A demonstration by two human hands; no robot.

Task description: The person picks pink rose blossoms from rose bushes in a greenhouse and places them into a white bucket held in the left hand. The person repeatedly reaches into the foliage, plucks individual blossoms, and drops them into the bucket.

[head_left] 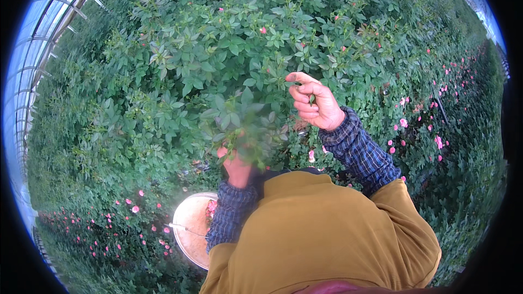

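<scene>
While the left hand (238, 170) looks wrapped round blurry leafy stems (239, 117) mid-frame, probably to steady them, the right hand (322, 108), just right of centre, is curled round a green scrap (312, 99).

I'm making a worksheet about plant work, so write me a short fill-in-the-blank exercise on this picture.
1. The hand farther from the bucket is the person's ____ one.
2. The leaves are mostly coloured ____.
3. The flowers dotted among them are coloured ____.
4. The bucket is on the person's ____ side.

Missing words: right; green; pink; left.
</scene>
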